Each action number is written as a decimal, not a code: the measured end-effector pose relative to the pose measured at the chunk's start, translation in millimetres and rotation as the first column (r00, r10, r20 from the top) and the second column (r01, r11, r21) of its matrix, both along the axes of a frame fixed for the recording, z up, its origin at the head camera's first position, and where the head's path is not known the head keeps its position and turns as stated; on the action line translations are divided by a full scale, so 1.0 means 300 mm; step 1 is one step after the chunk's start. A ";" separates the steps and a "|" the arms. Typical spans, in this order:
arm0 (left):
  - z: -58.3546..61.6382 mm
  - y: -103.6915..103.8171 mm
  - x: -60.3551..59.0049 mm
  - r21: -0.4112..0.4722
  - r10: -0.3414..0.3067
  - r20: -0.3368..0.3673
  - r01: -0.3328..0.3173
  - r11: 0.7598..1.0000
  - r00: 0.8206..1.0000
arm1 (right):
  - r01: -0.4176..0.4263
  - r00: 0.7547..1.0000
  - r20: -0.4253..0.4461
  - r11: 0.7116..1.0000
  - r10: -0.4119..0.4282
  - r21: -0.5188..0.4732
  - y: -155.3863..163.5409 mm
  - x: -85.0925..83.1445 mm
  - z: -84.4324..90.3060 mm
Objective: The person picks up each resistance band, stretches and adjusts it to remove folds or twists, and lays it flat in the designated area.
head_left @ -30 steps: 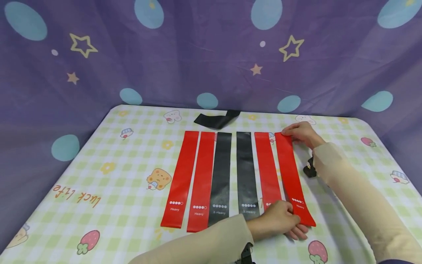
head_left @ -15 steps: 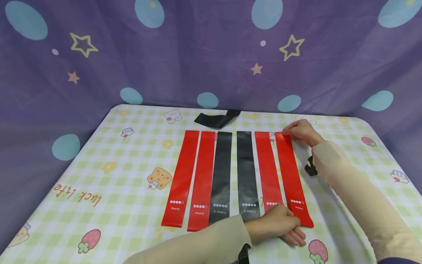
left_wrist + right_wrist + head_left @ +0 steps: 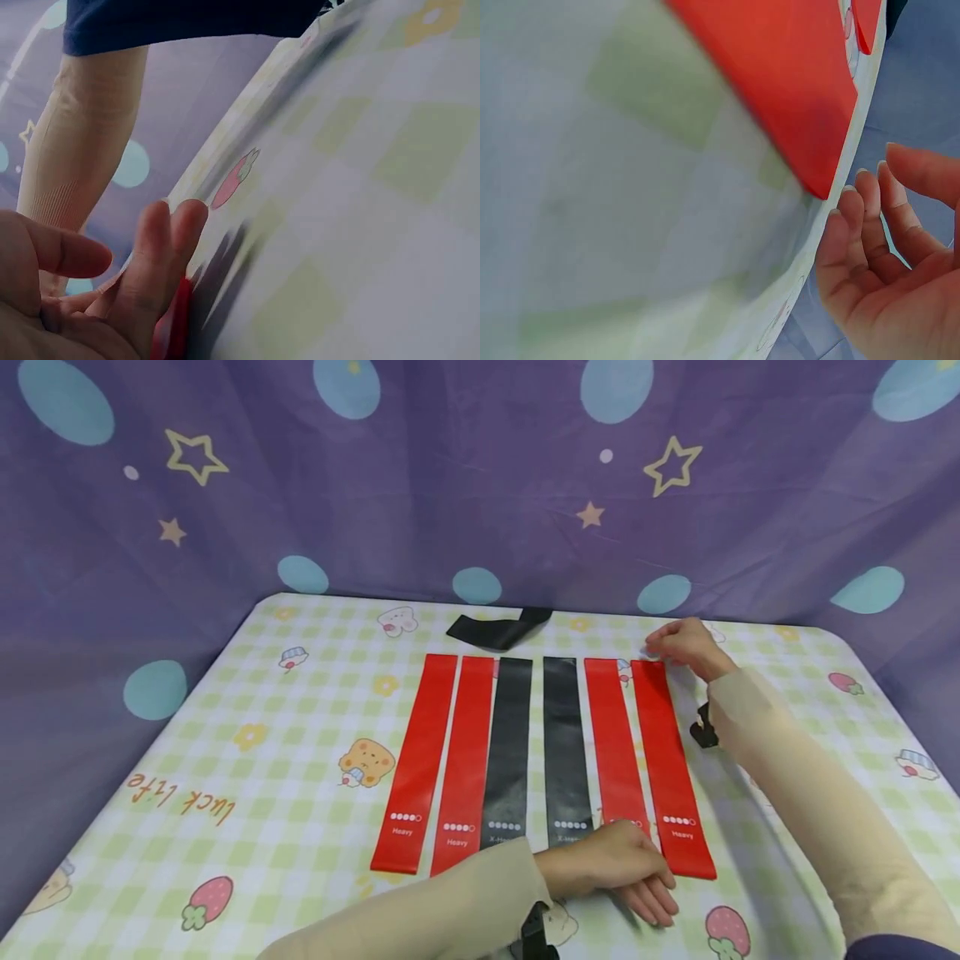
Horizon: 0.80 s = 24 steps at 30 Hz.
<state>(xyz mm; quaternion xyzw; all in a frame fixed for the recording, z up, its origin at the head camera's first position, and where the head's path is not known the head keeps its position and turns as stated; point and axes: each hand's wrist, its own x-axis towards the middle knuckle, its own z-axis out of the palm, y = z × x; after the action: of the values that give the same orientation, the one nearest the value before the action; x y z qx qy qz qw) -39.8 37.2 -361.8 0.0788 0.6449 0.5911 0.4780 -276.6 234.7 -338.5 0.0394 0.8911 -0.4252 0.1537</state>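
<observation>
Where a purple star-and-dot curtain (image 3: 480,485) backed the green-checked cartoon tablecloth (image 3: 285,760), rightmost red band (image 3: 670,760) lay flat among six, left hand (image 3: 622,870) relaxed at its near end, right hand (image 3: 686,643) loose beside its far end, black strap (image 3: 495,628) beyond.

Crumpled black band (image 3: 497,628), starry purple backdrop (image 3: 420,502)

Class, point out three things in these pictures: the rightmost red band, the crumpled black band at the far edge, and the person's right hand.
rightmost red band (image 3: 667,760), head view, middle of its length.
crumpled black band (image 3: 495,628), head view, centre of the folds.
right hand (image 3: 686,645), head view, back of the hand.
</observation>
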 end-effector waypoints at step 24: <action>0.021 -0.184 -0.276 -0.034 0.240 -0.345 -0.268 0.963 0.907 | -0.002 0.999 -0.048 0.987 -0.006 -0.161 -0.255 -0.056 0.000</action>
<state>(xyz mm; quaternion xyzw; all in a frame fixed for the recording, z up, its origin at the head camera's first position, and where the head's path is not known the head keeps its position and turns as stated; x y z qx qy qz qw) -122.5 -18.0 -355.4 0.0749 0.7453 0.5995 0.2819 -293.5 158.2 -338.6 0.0173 0.8572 -0.4970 0.1342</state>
